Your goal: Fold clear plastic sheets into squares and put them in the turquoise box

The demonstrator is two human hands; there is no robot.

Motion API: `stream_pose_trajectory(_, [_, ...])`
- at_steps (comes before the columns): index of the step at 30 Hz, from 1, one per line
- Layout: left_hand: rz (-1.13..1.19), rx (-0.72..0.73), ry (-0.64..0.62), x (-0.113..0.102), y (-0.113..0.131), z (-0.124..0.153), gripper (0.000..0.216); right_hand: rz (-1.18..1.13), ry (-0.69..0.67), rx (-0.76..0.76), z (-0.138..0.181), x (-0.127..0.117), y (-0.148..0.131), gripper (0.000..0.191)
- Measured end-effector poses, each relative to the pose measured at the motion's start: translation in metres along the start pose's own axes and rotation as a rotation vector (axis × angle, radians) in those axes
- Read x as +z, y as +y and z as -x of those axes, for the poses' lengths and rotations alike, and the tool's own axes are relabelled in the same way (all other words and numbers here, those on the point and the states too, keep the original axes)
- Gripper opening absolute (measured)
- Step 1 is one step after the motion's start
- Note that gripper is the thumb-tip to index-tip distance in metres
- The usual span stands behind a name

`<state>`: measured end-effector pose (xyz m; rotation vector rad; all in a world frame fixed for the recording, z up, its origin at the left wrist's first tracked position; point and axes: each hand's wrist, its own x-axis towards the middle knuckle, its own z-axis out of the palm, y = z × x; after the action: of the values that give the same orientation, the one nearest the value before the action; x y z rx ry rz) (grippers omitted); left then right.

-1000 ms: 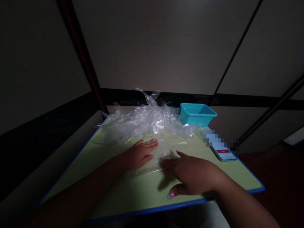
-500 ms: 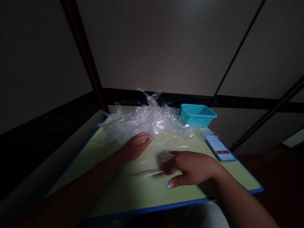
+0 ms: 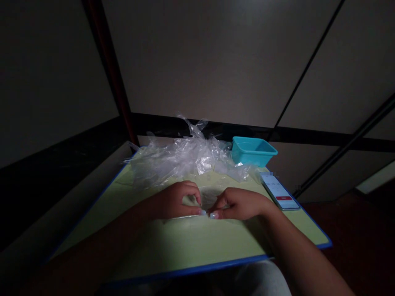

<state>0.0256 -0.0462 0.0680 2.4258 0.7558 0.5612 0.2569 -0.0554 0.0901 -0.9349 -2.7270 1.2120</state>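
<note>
In the head view, the left hand (image 3: 177, 200) and right hand (image 3: 243, 203) are each forming a narrow grip at one clear film (image 3: 210, 198) lying mid-worktop (image 3: 191, 246); whether either is pinching it, I cannot tell. One plastic heap (image 3: 185, 158) is lining the back edge, one turquoise tub (image 3: 253, 158) is occupying the back right corner, one phone (image 3: 280, 193) is lying along the right edge. Dim wall panels (image 3: 216, 61) are rising behind.

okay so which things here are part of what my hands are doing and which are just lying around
In use:
clear plastic, at the left hand and right hand
pile, probably, as it looks like similar plastic
table, underneath

Apparently just lying about:
tub, untouched
phone, untouched
</note>
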Motion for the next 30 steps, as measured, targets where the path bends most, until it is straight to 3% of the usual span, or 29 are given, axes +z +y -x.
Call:
stream_pose_trajectory(8, [0.017,-0.056,-0.145,0.000,-0.004,0.001,0.013,-0.003,0.045,-0.031,-0.005,-0.002,0.007,0.044])
stream_pose_trajectory(17, [0.145,-0.096,-0.121,0.001,-0.016,0.001,0.011,-0.112,0.133,-0.071,-0.009,-0.002,0.011,0.027])
stream_pose_trajectory(21, [0.171,-0.117,-0.122,-0.001,-0.020,0.001,0.012,-0.173,0.189,-0.034,-0.011,-0.001,0.013,0.039])
stream_pose_trajectory(30, [0.161,-0.136,-0.130,-0.007,-0.021,-0.002,0.019,0.058,0.189,-0.040,-0.016,-0.001,0.022,0.014])
